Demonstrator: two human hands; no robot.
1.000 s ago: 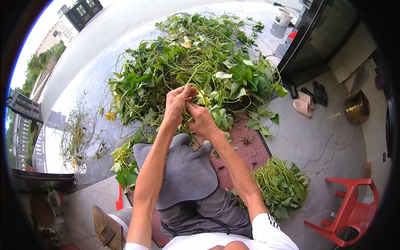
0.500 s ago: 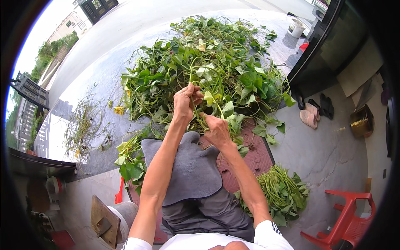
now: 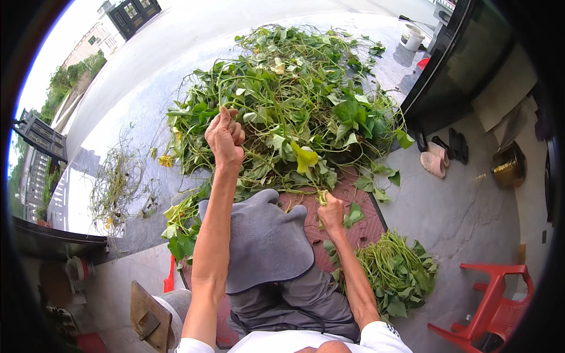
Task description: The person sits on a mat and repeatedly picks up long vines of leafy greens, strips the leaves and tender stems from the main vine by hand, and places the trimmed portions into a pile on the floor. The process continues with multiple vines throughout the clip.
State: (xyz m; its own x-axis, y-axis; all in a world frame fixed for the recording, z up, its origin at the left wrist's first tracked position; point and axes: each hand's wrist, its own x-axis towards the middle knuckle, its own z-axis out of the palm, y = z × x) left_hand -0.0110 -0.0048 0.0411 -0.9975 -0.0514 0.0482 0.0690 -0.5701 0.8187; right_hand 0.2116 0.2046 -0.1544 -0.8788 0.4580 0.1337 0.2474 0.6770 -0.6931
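A big heap of sweet potato vines [image 3: 282, 112], green with a few yellow leaves, lies in front of me. My left hand [image 3: 225, 138] is raised over its near left side, fingers pinched on a vine stem that rises above them. Lower and to the right, my right hand [image 3: 331, 213] is closed around a small bunch of green stems, their ends showing by the thumb. A yellow-green leaf [image 3: 304, 157] stands out between the hands. By my right forearm lies a neat pile of picked leaf stems [image 3: 391, 273], stalks side by side.
A grey cloth pad [image 3: 265, 241] covers my lap, above a reddish mat [image 3: 359, 235]. Bare vines [image 3: 118, 182] are strewn at left. A wooden board [image 3: 152, 317] leans on a white bucket. At right are a red plastic stool [image 3: 500, 306], slippers [image 3: 434, 160] and a brassy pot [image 3: 509, 165].
My hands were close together at the vine and are now apart. The left has moved left and slightly up; the right has drawn back toward me and to the right with stems in it.
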